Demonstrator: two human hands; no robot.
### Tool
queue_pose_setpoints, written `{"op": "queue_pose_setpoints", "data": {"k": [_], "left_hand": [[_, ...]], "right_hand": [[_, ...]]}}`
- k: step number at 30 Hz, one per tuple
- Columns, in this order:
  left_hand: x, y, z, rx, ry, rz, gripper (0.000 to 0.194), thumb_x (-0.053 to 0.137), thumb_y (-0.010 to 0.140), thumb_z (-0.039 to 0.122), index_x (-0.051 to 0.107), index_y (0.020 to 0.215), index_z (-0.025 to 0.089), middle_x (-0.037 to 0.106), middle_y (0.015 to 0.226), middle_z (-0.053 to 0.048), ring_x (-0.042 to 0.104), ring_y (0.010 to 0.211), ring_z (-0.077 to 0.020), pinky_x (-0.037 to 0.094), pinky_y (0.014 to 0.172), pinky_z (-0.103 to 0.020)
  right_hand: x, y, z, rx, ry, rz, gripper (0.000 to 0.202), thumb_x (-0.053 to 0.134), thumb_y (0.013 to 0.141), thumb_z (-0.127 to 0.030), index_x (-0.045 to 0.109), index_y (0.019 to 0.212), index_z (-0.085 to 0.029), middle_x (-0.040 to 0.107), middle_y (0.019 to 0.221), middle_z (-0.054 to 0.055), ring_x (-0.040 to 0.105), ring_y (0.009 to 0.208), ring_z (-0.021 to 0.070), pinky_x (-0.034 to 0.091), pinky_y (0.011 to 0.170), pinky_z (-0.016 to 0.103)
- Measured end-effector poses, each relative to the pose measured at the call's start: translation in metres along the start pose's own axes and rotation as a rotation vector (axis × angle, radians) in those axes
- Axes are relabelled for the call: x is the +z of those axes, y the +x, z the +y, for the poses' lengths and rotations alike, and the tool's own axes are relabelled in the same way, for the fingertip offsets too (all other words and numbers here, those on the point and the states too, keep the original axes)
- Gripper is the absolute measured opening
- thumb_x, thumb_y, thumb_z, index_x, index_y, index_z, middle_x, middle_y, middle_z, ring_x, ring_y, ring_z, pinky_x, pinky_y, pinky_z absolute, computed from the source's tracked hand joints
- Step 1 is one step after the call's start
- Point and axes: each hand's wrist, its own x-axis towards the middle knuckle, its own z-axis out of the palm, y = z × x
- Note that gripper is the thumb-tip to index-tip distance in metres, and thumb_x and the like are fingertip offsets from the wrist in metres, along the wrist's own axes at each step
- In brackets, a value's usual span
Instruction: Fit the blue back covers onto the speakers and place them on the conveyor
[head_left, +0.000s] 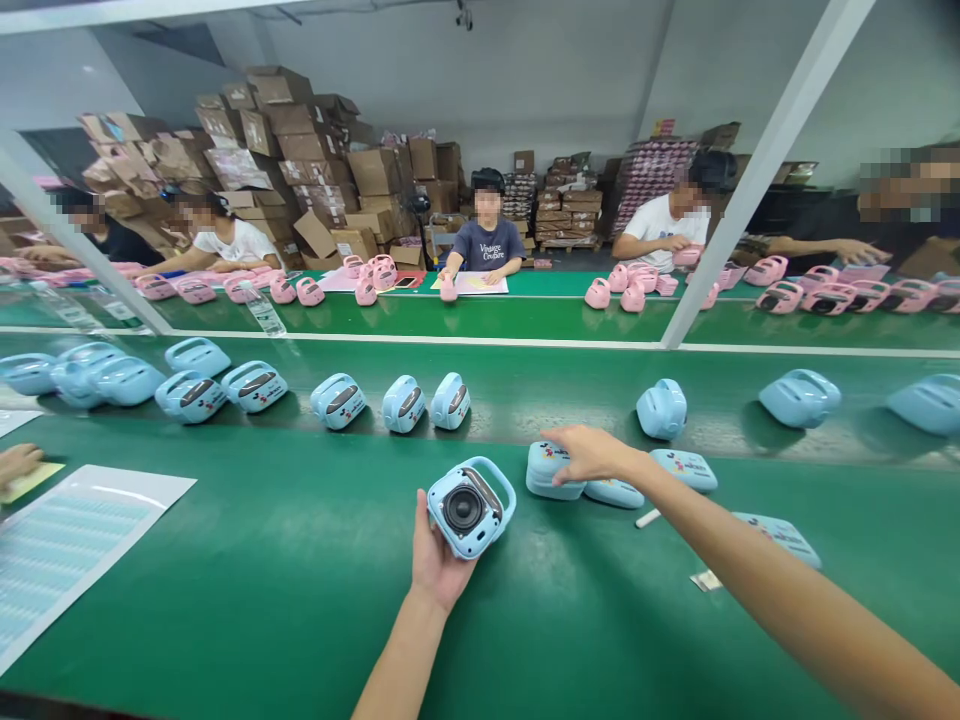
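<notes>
My left hand [441,560] is closed round a light-blue portable speaker [491,525] with a carry handle, held above the green table. Its open side is turned toward me and shows a round black driver [463,509]. To the right, my right hand [592,452] reaches over a small stack of light-blue speaker covers [546,470] printed with a cartoon. Thumb and fingers grip the upper cover at its edges. Other printed covers lie beside the stack, one cover [686,468] behind my forearm and another cover [787,540] farther right, partly hidden by it.
Several blue speakers [337,402] stand along the belt [540,405] behind the table. A printed sheet [97,540] lies at left, near another person's hand [19,465]. A small white stick [646,518] lies near the covers. Across the line, co-workers handle pink speakers [634,295].
</notes>
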Motion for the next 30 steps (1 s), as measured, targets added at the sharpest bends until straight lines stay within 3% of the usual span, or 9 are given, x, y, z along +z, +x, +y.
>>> {"op": "queue_pose_setpoints", "data": {"k": [3,7,11,15,20,23,26,30], "left_hand": [[-0.005,-0.004,0.001,-0.010,-0.048,0.117,0.052,0.065,0.084,0.068,0.071,0.109,0.022,0.076,0.116,-0.009,0.064,0.124,-0.0359,0.051,0.103,-0.060],[0.000,-0.004,-0.001,-0.001,-0.077,0.138,0.052,0.066,0.086,0.064,0.069,0.117,0.021,0.075,0.121,-0.010,0.060,0.129,-0.0346,0.050,0.107,-0.058],[0.000,-0.003,-0.007,0.064,-0.038,0.136,0.051,0.076,0.081,0.055,0.066,0.122,0.025,0.072,0.127,-0.008,0.057,0.133,-0.0331,0.049,0.109,-0.055],[0.005,-0.006,-0.016,0.160,0.121,0.100,0.072,0.087,0.073,0.043,0.055,0.137,0.036,0.067,0.136,-0.004,0.058,0.132,-0.0293,0.051,0.107,-0.046],[0.018,-0.014,-0.022,0.213,0.261,0.054,0.089,0.091,0.067,0.045,0.048,0.144,0.036,0.064,0.139,-0.007,0.065,0.120,-0.0295,0.056,0.096,-0.039],[0.020,-0.019,-0.021,0.207,0.292,0.055,0.094,0.093,0.063,0.040,0.047,0.144,0.033,0.066,0.134,-0.008,0.067,0.114,-0.0281,0.056,0.091,-0.036],[0.021,-0.022,-0.018,0.188,0.317,0.043,0.093,0.093,0.062,0.035,0.048,0.143,0.032,0.067,0.133,-0.008,0.066,0.116,-0.0288,0.056,0.093,-0.037],[0.023,-0.026,-0.014,0.164,0.357,0.029,0.090,0.091,0.064,0.033,0.049,0.142,0.032,0.067,0.131,-0.008,0.065,0.116,-0.0289,0.055,0.094,-0.039]], "right_hand": [[0.007,-0.007,0.009,0.009,-0.007,-0.025,0.065,0.089,0.057,-0.019,0.076,0.119,-0.026,0.079,0.113,0.010,0.074,0.104,0.0355,0.056,0.088,0.042],[0.005,-0.013,0.007,-0.022,0.013,0.009,0.063,0.081,0.067,-0.016,0.071,0.128,-0.025,0.072,0.131,0.010,0.067,0.122,0.0327,0.051,0.103,0.042],[0.003,-0.025,-0.012,-0.004,0.174,0.095,0.063,0.079,0.076,-0.032,0.065,0.137,-0.024,0.070,0.134,0.011,0.068,0.119,0.0321,0.053,0.101,0.045],[0.025,-0.043,-0.054,-0.010,0.510,0.145,0.059,0.076,0.081,-0.045,0.064,0.137,-0.028,0.074,0.126,0.007,0.073,0.105,0.0281,0.061,0.086,0.041],[0.068,-0.058,-0.094,-0.018,0.462,0.303,0.064,0.082,0.077,-0.045,0.064,0.136,-0.028,0.074,0.125,0.010,0.069,0.109,0.0325,0.058,0.093,0.049],[0.081,-0.066,-0.100,-0.048,0.406,0.351,0.070,0.082,0.077,-0.044,0.060,0.141,-0.030,0.065,0.139,0.012,0.062,0.121,0.0353,0.053,0.103,0.055],[0.085,-0.072,-0.098,-0.119,0.407,0.303,0.079,0.080,0.080,-0.038,0.047,0.152,-0.031,0.051,0.155,0.011,0.051,0.137,0.0357,0.045,0.113,0.057],[0.088,-0.077,-0.094,-0.158,0.423,0.305,0.081,0.079,0.081,-0.035,0.044,0.154,-0.032,0.048,0.156,0.011,0.047,0.141,0.0356,0.043,0.116,0.058]]}}
